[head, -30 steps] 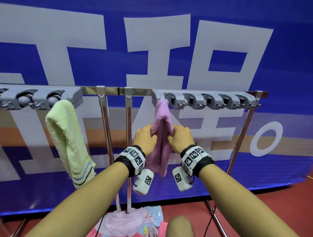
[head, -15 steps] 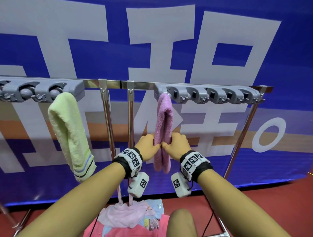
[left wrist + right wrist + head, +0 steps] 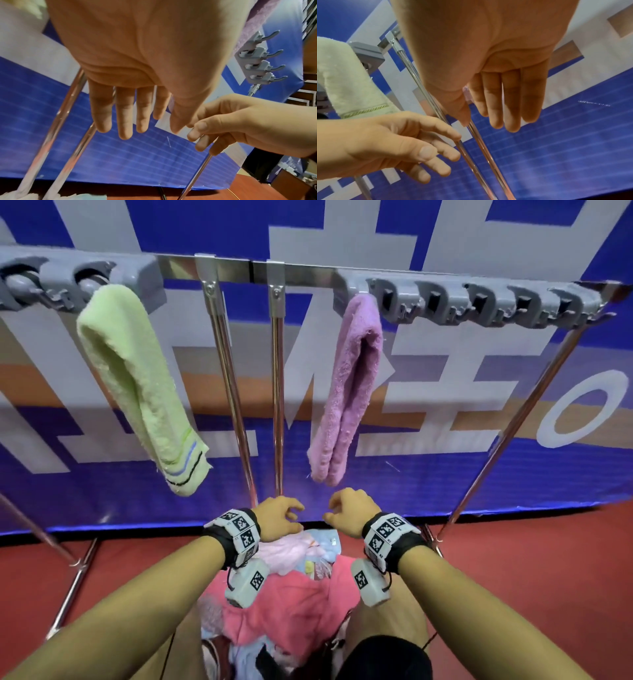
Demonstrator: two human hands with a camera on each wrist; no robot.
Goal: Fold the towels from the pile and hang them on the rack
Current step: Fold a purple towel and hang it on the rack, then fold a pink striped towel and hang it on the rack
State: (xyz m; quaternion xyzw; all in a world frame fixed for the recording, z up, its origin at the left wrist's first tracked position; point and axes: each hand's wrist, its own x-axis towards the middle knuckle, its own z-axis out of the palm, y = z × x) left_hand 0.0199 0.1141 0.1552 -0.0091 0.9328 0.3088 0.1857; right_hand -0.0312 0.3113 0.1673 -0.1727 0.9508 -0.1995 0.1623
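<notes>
Rack's purple towel (image 3: pixel 349 385) above hands (image 3: pixel 315 510)

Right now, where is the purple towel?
In the head view, the purple towel hangs folded from the leftmost hook of the right-hand grey hook strip, right of the green towel.
</notes>
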